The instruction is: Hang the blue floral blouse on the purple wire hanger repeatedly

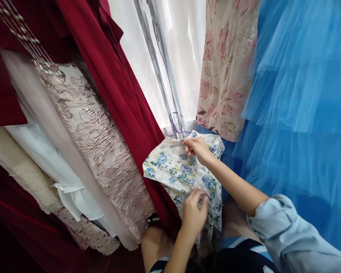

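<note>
A white dress with blue and yellow flowers (pixel 184 168) hangs on a purple hanger (pixel 174 127) at a grey metal stand. At its neckline, my right hand (pixel 197 148) pinches the edge of the cloth between thumb and fingers. Lower down, my left hand (pixel 195 210) is in front of the dress, smeared by motion. Its fingers curl toward the thumb, but whether they grip cloth does not show clearly. The lower part of the dress falls between my knees, partly hidden by my left hand and arm.
Dark red gowns (pixel 116 87) and a pink brocade dress (pixel 102 151) hang on the left. To the right are a pink-flowered dress (pixel 224 76) and a tiered blue tulle gown (pixel 298 94). Metal poles (pixel 156 57) stand before a white curtain (pixel 184 49).
</note>
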Motion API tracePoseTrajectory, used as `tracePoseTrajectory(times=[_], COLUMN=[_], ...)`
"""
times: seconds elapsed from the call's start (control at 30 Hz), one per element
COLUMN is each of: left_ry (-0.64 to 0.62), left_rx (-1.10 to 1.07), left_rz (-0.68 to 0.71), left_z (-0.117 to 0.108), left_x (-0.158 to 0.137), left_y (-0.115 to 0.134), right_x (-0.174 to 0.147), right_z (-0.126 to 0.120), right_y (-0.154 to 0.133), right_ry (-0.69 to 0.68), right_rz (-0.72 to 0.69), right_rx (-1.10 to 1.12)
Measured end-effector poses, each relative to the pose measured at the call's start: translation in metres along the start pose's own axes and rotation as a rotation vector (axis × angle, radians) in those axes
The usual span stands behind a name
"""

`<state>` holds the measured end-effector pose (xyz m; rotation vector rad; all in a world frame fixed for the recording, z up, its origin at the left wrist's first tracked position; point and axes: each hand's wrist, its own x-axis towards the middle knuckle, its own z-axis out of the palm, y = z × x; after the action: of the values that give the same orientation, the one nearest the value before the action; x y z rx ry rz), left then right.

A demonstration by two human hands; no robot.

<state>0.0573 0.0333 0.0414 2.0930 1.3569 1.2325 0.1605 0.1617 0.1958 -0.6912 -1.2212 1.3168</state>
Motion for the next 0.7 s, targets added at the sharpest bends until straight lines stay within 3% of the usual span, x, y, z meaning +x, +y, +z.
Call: tracePoseTrajectory(times=[0.1,0.13,0.17,0.27,0.33,0.4,0.5,0.57,0.7], left_ry=[0.317,0.367,0.375,0.196,0.130,0.163,0.341,0.503,0.706], left_rx=[0.040,0.075,0.110,0.217,0.293,0.333,0.244,0.093,-0.027], left_rz=[0.142,0.199,0.265,0.395,0.445,0.475,0.426,0.340,0.184], left_z=[-0.048,-0.065,-0.080,-0.111,-0.116,-0.116,-0.122,-0.140,-0.196], left_x=[0.056,0.076,0.096,0.141,0.155,0.158,0.160,0.164,0.172], left_y=[0.021,0.027,0.032,0.042,0.045,0.051,0.061,0.061,0.023], right_x=[-0.015,-0.018,-0.020,-0.022,-0.018,-0.014,-0.012,-0.017,-0.037], right_z=[-0.007,-0.008,-0.009,-0.009,-0.008,-0.007,-0.008,-0.013,-0.033], right_y=[0.002,0.003,0.003,0.003,0.005,0.012,0.034,0.053,0.082], right_ry=[-0.027,-0.035,-0.048,-0.091,-0.059,0.000,0.041,0.043,0.027], right_rz=[-0.058,-0.088,-0.120,-0.184,-0.188,-0.168,-0.114,-0.064,0.019], right_rx=[-0.079,-0.107,-0.130,-0.180,-0.189,-0.174,-0.187,-0.221,-0.255])
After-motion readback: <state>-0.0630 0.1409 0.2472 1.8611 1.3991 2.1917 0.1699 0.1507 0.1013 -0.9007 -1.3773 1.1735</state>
